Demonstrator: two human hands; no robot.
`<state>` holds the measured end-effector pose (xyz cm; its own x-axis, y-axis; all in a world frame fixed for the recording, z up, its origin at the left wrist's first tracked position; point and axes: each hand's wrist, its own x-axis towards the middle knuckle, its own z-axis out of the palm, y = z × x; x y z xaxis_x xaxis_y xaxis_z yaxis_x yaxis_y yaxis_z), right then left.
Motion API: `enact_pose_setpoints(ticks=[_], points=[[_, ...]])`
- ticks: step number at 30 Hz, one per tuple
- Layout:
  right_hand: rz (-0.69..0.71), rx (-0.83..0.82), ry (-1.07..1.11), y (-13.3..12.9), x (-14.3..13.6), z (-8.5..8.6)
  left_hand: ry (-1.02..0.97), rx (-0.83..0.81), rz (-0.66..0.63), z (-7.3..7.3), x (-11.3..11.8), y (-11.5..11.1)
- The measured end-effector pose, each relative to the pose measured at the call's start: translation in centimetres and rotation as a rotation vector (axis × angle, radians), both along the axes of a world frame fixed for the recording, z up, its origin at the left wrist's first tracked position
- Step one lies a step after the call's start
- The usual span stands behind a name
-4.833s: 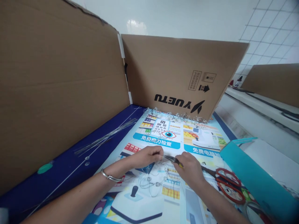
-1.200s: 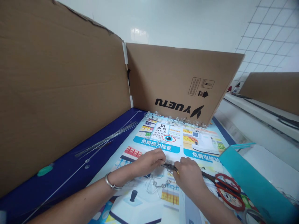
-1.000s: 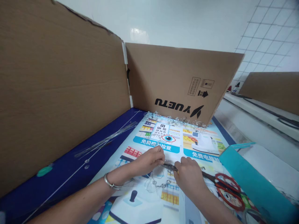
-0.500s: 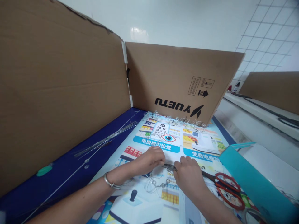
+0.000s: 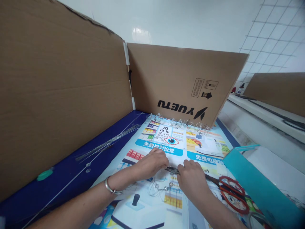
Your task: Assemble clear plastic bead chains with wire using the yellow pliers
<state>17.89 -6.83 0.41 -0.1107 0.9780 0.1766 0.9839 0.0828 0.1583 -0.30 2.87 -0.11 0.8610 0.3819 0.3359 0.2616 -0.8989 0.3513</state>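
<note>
Near the middle of the printed sheet, my left hand (image 5: 156, 161) is closed, its fingertips pinched at the tip of metal pliers (image 5: 173, 170); what they pinch is too small to make out. My right hand (image 5: 192, 176) wraps round the pliers, whose jaws point left towards my left fingertips. Below the jaws, thin wire loops with clear beads (image 5: 166, 188) hang or lie over the sheet. Red-handled scissors (image 5: 234, 194) lie to the right of my right hand, their blades pointing towards it.
Cardboard panels (image 5: 186, 79) stand behind and at the left. Thin wires (image 5: 108, 142) lie on the blue surface at left, near a green piece (image 5: 44, 174). Small wire-and-bead pieces (image 5: 181, 122) line the back panel's foot. A teal box (image 5: 259, 181) sits at right.
</note>
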Motion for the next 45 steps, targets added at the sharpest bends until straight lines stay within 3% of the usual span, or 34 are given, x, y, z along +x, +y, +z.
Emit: enact_pose_setpoints(ticks=[21,45], points=[[0.006,-0.030,0.033,0.1,-0.1,0.3,-0.079,-0.022,-0.017,-0.5,0.4,-0.2],[0.011,-0.067,0.027,0.2,-0.1,1.0,-0.040,0.018,-0.039,-0.6,0.4,-0.3]])
